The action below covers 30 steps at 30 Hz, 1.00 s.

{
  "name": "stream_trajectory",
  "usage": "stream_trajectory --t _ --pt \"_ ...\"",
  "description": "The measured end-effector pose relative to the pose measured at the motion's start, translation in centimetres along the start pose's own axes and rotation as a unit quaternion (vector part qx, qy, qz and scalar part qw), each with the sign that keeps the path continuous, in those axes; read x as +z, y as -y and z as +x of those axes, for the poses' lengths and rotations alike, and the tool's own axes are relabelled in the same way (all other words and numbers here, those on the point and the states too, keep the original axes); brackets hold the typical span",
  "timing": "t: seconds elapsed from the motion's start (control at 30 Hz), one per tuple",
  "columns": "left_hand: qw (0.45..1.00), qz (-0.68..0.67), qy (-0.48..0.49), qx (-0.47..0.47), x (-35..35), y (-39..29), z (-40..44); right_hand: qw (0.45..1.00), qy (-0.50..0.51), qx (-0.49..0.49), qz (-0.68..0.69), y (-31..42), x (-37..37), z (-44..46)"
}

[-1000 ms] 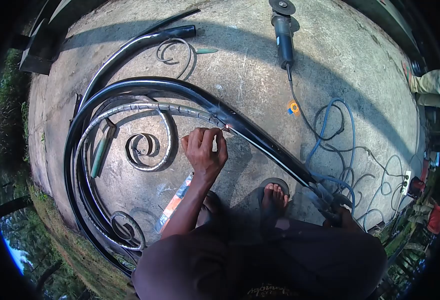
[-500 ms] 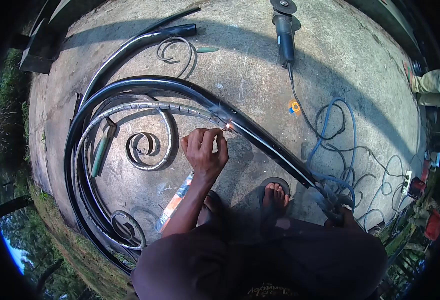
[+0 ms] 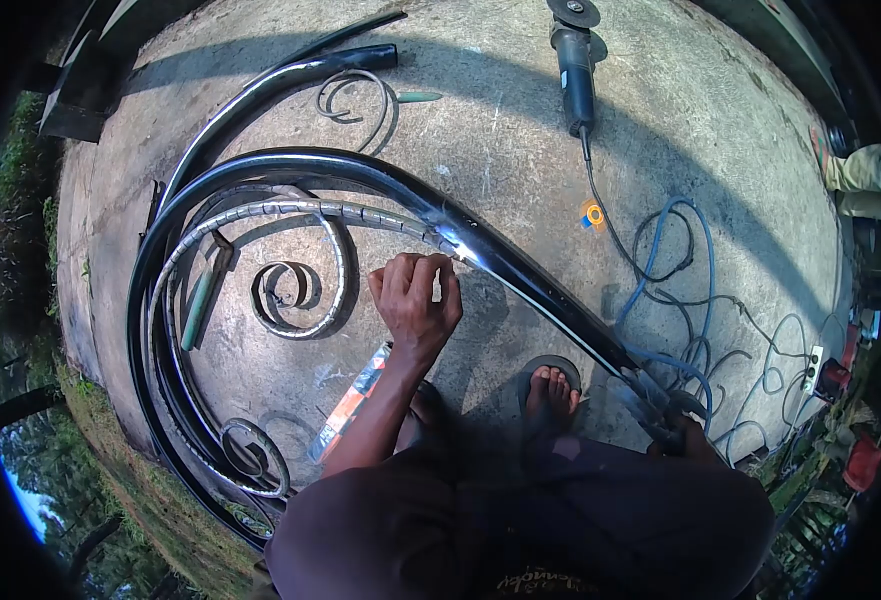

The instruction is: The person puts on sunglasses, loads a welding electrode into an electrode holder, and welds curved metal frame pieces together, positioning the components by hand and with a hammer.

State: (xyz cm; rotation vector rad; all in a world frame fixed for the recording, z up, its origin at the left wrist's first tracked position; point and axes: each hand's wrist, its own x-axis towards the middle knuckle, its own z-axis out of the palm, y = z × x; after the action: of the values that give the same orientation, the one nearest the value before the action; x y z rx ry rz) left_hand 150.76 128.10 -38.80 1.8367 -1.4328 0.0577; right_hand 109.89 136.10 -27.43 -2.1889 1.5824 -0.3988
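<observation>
My left hand is closed, its fingertips pinched together just below the bright spark where the hooped strip meets the black curved pipe. Whatever it grips is hidden. At lower right my right hand is wrapped round a dark electrode holder, partly blurred. A thin pale rod runs from the holder along the pipe to the spark. The pipe sweeps round to the left and down, with the strip inside its curve.
An angle grinder lies at the top, its cord leading to tangled cables. An orange ring, a green-handled tool, a coiled strip and a patterned box rest on the concrete. Another person's leg is at right.
The orange glow at the joint is now a bright blue-white spark. The rod and holder shifted slightly between frames. My left hand remains pinched near the joint.
</observation>
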Motion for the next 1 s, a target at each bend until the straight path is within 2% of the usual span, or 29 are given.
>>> stream_trajectory --t 0.07,0.2,0.27,0.33,0.4,0.5,0.53,0.6,0.63,0.7,0.73,0.83,0.9,0.97,1.0 --pt "1.0 0.001 -0.002 0.0 0.0 0.0 0.0 1.0 -0.005 -0.002 0.007 0.0 0.1 -0.5" --pt "1.0 0.004 -0.005 0.001 0.0 0.1 0.0 0.974 0.037 0.222 -0.03 0.2 0.3 -1.8" --pt "1.0 -0.004 -0.009 -0.007 -0.5 -0.1 0.0 0.959 0.049 0.276 -0.038 -0.2 0.2 -2.7" --pt "0.998 -0.021 -0.055 -0.002 -1.1 -0.1 -0.1 0.957 0.086 0.274 0.032 -1.7 -0.5 -3.4" --pt "0.996 -0.038 -0.062 -0.045 -1.9 0.1 -0.8 0.955 0.108 0.267 0.067 -2.0 -0.4 -3.4" --pt "0.997 -0.004 -0.042 -0.066 -2.6 2.0 -2.5 0.961 -0.072 0.267 -0.025 3.1 0.5 0.9" --pt "0.996 0.011 -0.021 -0.089 -2.8 2.6 -3.4 0.967 -0.06 0.246 -0.018 3.3 0.1 1.8" --pt "0.992 0.028 0.03 -0.12 -3.6 3.1 -4.8 0.941 -0.031 0.331 0.053 3.0 -0.1 2.7" --pt "0.992 0.025 0.032 -0.122 -3.9 3.2 -5.3 0.949 -0.01 0.309 0.062 2.1 0.3 2.7" --pt "0.994 0.021 0.024 -0.103 -4.4 2.9 -5.7 0.974 -0.033 0.223 -0.036 0.2 1.3 3.5" --pt "0.994 0.006 0.017 -0.112 -4.6 2.4 -5.6 0.98 -0.016 0.198 -0.027 0.4 1.7 4.7" --pt "0.994 -0.027 0.035 -0.096 -5.4 1.1 -5.8 0.987 -0.047 0.153 0.023 1.2 2.9 7.6" --pt "0.994 -0.02 0.028 -0.103 -6.1 0.4 -6.4 0.993 -0.017 0.104 0.051 2.8 3.7 10.1" --pt "0.994 -0.037 0.08 -0.061 -6.9 -0.1 -7.2 0.994 0.039 0.059 0.082 3.9 4.3 12.2" --pt "0.995 -0.025 0.069 -0.071 -7.7 -0.2 -7.7 0.994 0.049 0.042 0.086 4.4 4.7 13.2"
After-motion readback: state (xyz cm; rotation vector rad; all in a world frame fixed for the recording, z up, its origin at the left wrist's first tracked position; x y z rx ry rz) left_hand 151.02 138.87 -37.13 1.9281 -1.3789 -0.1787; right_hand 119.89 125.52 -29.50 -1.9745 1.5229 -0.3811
